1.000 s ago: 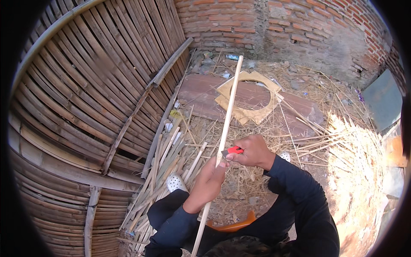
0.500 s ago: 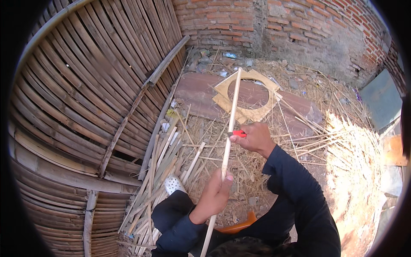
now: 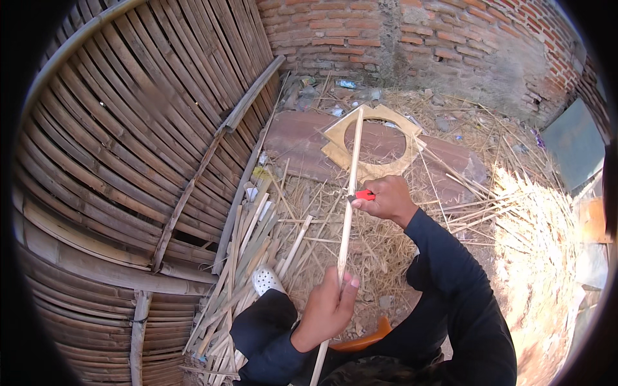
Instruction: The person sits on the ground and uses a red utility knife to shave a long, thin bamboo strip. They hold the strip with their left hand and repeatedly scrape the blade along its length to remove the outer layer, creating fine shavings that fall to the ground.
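Observation:
A long, pale bamboo stick (image 3: pixel 346 241) slants up and away from my lap through the middle of the view. My left hand (image 3: pixel 325 312) is closed around its lower part, thumb along the side. Farther up, my right hand (image 3: pixel 390 198) grips a red-handled knife (image 3: pixel 365 195), whose dark blade rests on the stick. A thin curled shaving stands out to the left of the blade. Beyond both hands, a tan board with a large round hole (image 3: pixel 335 136) lies on a brown sheet (image 3: pixel 293 138), behind the stick's far end.
Split bamboo strips (image 3: pixel 241 270) are heaped at the left, beside my white perforated shoe (image 3: pixel 266 280). A slatted bamboo wall (image 3: pixel 129 141) bounds the left, a brick wall (image 3: pixel 335 35) the back. Shavings and straw (image 3: pixel 380 244) litter the ground. Something orange (image 3: pixel 364 338) shows below me.
The right hand with the knife has slid slightly up the stick, away from me, and a curled shaving now shows at the blade. My left hand sits slightly lower in view, still gripping.

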Demonstrator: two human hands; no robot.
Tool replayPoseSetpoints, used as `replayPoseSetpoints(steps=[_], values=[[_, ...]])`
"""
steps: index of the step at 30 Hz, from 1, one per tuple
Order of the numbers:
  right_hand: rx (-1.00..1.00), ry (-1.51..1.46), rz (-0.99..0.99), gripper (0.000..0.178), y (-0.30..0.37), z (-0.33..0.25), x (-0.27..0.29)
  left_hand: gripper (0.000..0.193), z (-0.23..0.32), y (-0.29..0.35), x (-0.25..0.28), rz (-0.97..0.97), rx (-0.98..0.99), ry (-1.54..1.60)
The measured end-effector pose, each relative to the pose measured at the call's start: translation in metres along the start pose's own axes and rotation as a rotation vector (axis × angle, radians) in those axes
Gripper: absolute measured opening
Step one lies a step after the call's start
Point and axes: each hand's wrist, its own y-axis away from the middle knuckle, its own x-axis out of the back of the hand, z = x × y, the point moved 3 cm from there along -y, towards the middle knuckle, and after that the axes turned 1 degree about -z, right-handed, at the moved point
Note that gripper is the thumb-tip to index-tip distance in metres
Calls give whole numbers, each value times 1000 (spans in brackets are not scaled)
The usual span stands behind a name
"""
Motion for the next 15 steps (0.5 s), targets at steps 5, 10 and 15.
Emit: replayPoseSetpoints(steps=[5, 10, 15], values=[[-232, 100, 51, 65, 2, 50, 33, 23, 16, 34, -22, -90, 13, 13], [-282, 187, 3, 68, 11, 107, 36, 24, 18, 42, -37, -179, 7, 23], [-438, 171, 68, 70, 8, 162, 52, 25, 8, 39, -54, -263, 66, 5]])
